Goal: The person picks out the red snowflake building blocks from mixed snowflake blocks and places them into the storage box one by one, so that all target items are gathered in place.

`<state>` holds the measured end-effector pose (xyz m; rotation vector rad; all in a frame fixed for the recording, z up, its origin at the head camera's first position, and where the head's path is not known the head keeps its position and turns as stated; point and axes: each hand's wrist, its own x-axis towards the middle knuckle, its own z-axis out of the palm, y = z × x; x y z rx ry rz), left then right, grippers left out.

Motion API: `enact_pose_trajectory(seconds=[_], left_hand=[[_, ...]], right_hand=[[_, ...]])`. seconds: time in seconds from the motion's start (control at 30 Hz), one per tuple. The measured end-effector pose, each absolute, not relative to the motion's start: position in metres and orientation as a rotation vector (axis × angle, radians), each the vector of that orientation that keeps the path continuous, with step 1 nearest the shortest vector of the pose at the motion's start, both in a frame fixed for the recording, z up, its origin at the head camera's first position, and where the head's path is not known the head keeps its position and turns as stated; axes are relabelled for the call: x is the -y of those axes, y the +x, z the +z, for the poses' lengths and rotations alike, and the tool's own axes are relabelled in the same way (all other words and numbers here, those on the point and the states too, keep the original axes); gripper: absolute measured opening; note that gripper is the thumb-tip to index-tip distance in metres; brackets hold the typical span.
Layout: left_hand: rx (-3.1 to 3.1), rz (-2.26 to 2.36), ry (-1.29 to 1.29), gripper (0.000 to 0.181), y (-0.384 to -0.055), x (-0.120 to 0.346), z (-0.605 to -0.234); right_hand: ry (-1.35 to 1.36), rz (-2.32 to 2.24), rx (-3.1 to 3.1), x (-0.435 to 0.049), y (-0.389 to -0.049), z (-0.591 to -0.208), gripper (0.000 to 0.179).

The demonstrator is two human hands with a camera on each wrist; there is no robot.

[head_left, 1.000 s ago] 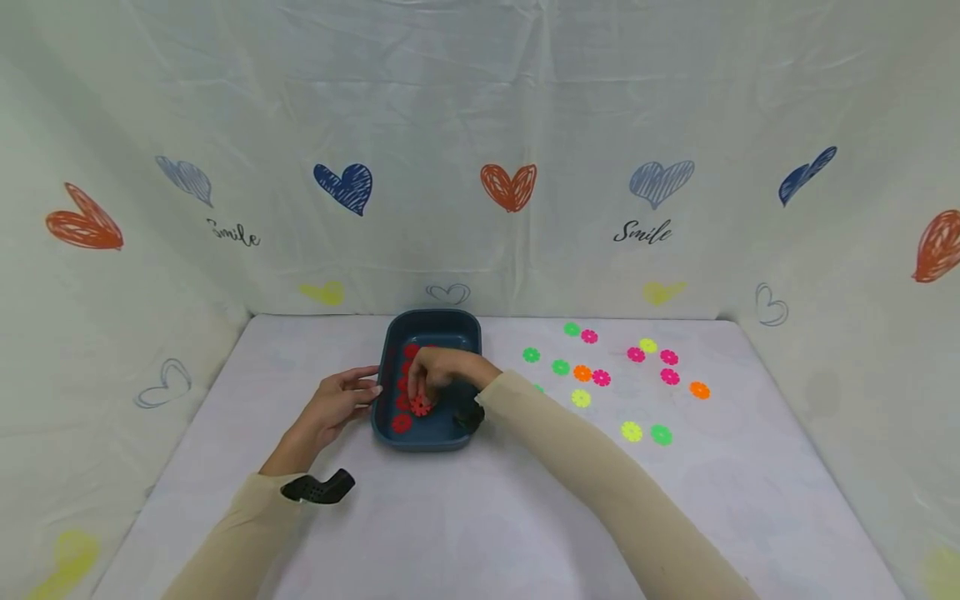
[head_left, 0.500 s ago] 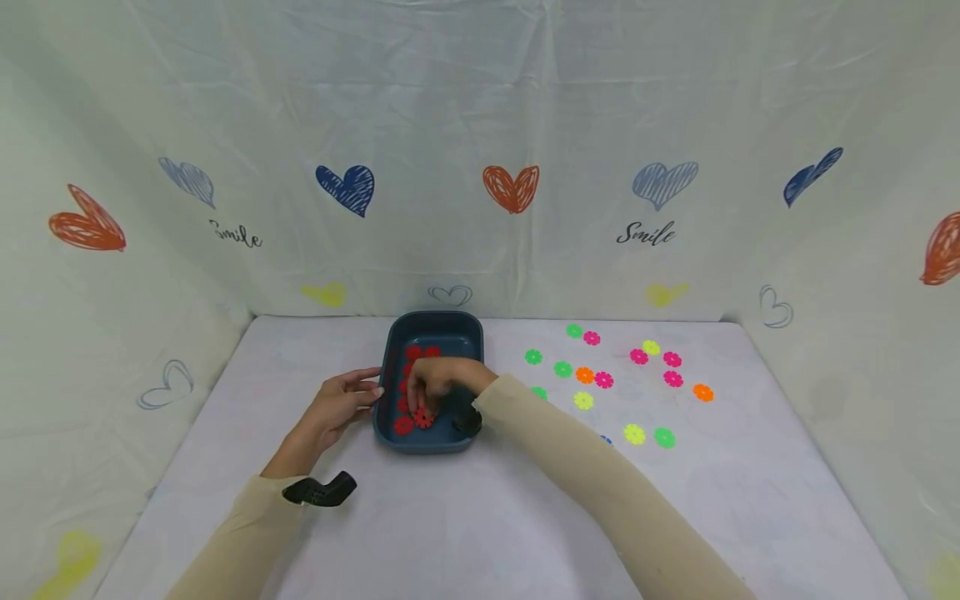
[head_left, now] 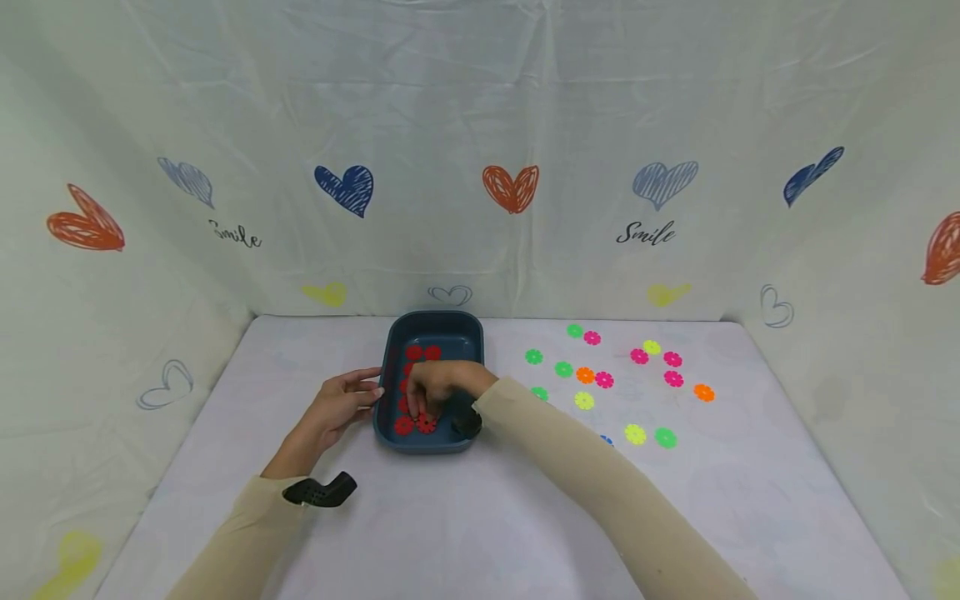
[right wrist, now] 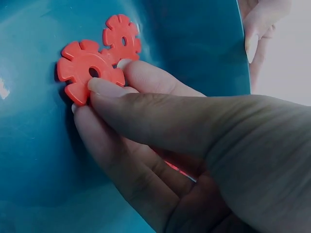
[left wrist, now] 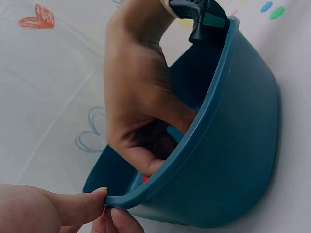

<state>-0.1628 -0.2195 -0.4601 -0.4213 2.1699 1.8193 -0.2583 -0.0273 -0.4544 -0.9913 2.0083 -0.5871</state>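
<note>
A deep blue plastic tub (head_left: 450, 447) stands on the white table, with several red notched discs lying along its left side. My left hand (head_left: 339, 406) pinches the tub's left rim between thumb and fingers, as the left wrist view also shows. Inside the tub, my right hand (head_left: 441, 383) holds a red notched disc (right wrist: 80, 68) with its thumb on the face and fingers at the edge. Close to that disc lies another red disc (right wrist: 121, 36) on the tub floor. Some discs are hidden beneath the right hand.
Green, pink, yellow and orange notched discs, such as a yellow disc (head_left: 635, 434), lie scattered on the right part of the table (head_left: 465, 533). A blue disc (head_left: 606, 440) shows partly behind the right sleeve. A white curtain (head_left: 420, 108) with printed hearts hangs behind.
My right hand has shifted slightly toward the tub's near end, carrying the red disc beside the one in the near left corner. The left hand keeps its grip on the rim.
</note>
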Motion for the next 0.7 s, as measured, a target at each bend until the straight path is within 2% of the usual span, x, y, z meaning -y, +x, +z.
enact_pose_trajectory(seconds=[0.7], left_hand=[[-2.173, 1.802, -0.449, 0.054, -0.1642, 0.2206, -0.4635]], right_hand=[[-1.049, -0.658, -2.038, 0.0181, -0.2590, -0.4482, 0.018]])
